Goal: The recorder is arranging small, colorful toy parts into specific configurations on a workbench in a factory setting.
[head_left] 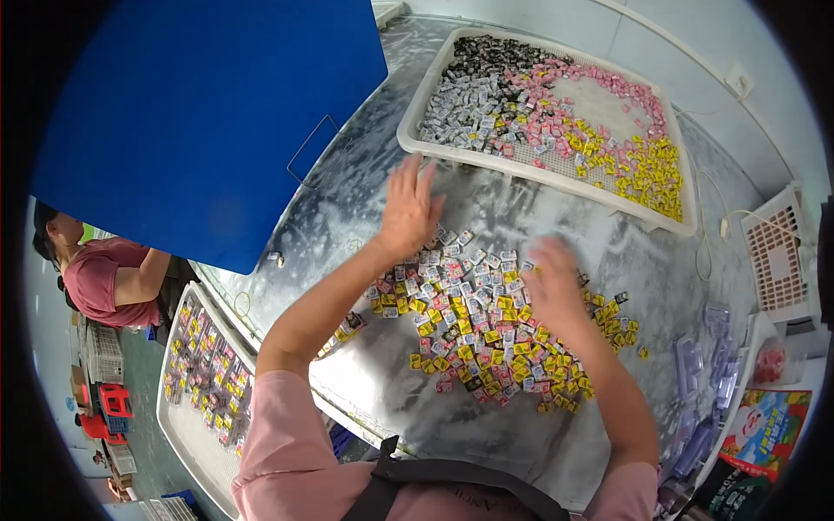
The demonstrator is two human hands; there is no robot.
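A loose pile of small rectangular pieces in yellow, white, pink and black lies spread on the grey tabletop. My left hand is open at the far left edge of the pile, its fingers stretched toward the white tray and nothing in it. Over the right side of the pile is my right hand, fingers apart and slightly blurred, also with nothing visible in it. Inside the tray, similar pieces are grouped by colour: black, grey-white, pink and yellow.
A large blue board rises at the left. Below it, another white tray holds rows of pieces. Clear plastic cases and a white basket stand at the right. A co-worker in pink is at the far left.
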